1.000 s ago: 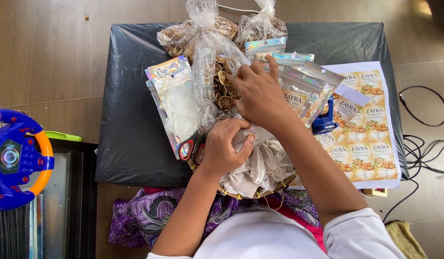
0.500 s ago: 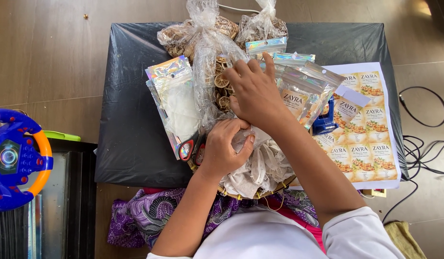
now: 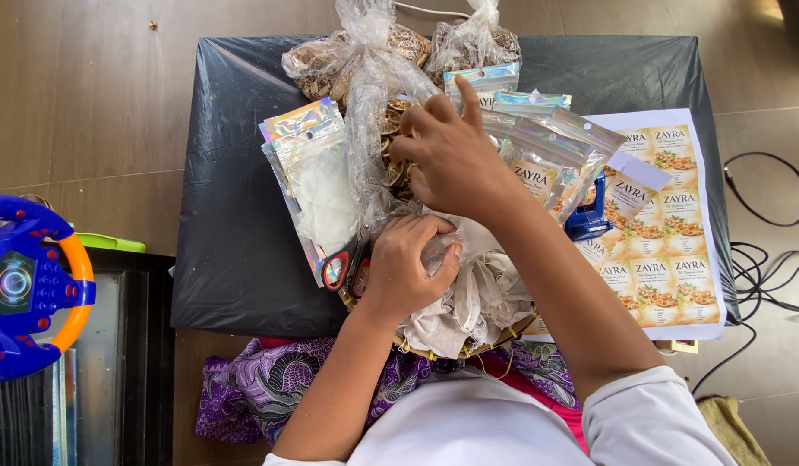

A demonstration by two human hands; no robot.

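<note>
Clear plastic bag [image 3: 365, 129] of dried slices at twelve o'clock: right hand [image 3: 455, 160] reaches in, grip hidden; left hand [image 3: 406, 267] clutches a white pouch [image 3: 468, 298].

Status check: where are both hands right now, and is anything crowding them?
Right hand in clear bag of dried slices. Left hand gripping small white pouch. Holographic pouches crowd both sides.

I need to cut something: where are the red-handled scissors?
The red-handled scissors lie left of the left hand, under the holographic pouches.
</note>
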